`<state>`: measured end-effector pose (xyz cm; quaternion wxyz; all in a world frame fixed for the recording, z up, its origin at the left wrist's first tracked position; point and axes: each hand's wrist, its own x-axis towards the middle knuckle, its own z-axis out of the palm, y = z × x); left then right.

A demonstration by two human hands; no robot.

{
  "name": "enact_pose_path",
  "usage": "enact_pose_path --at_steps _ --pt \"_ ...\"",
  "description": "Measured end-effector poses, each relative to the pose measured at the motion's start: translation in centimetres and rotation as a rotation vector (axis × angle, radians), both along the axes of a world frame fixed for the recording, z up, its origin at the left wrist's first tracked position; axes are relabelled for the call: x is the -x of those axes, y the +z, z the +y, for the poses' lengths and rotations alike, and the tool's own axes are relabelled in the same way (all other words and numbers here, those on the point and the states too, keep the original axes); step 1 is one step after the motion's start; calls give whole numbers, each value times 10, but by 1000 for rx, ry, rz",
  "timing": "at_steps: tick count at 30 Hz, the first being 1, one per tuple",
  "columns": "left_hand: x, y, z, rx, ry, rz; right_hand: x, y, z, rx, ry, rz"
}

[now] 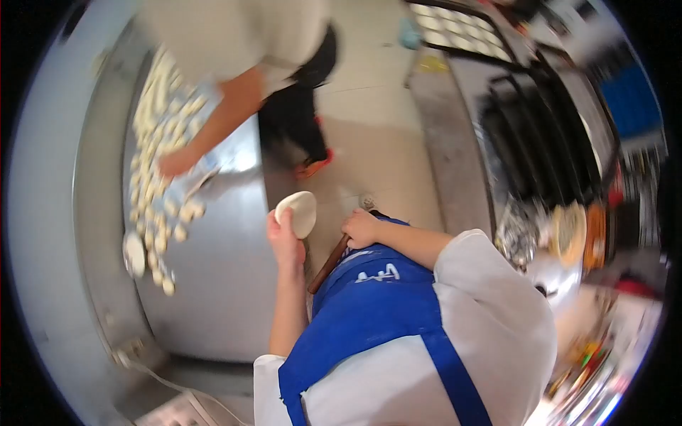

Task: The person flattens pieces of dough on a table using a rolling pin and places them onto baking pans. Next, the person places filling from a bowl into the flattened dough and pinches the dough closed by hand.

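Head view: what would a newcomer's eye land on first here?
Probably the bright blue apron, low in the middle. Just above it, the left hand holds up a flat dough round and the right hand grips a wooden rolling pin. At upper left, pale dough pieces crowd part of the metal table.

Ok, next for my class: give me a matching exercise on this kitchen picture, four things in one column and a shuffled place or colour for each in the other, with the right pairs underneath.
Things
1. Flat dough disc
2. Wooden rolling pin
3. Apron
4. Small dough pieces

Places and colours
A. Bright blue
B. Scattered on the metal table
C. In the left hand
D. In the right hand

Right pairs: 1-C, 2-D, 3-A, 4-B
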<state>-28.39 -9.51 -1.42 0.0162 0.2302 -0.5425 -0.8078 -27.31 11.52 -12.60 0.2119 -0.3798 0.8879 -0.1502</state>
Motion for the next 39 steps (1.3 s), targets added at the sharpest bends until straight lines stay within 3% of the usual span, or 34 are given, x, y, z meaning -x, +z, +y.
enact_pose_path --at_steps 7,8,13,19,23,27,29,31,33,35,36,37,39 --pt "89 103 183 -227 -681 -5 -28 8 122 -79 -478 137" --pt "103 124 219 -239 -774 -2 -30 10 145 80 -549 141" --pt "159 214 444 -269 -1159 50 -18 27 259 87 -664 178" --pt "195 254 672 -124 -1373 129 -12 44 336 202 -924 96" --pt "216 237 763 66 -1541 62 -13 32 356 328 -1043 20" --pt "226 207 799 319 -1536 52 -14 32 367 351 -1050 -72" --pt "230 201 800 700 -1612 381 -15 27 369 361 -1054 -90" --pt "226 201 790 681 -1620 421 -16 29 368 367 -1045 -114" --pt "224 199 772 1097 -1008 1370 -12 33 369 372 -1026 -85" --pt "214 227 726 940 -914 1440 -8 44 368 374 -953 -32" --pt "209 239 693 856 -982 1371 -6 48 366 392 -912 25" --pt "212 237 659 962 -819 1574 -3 46 364 382 -869 18" --pt "205 221 574 1085 -766 1584 6 43 355 402 -740 220"
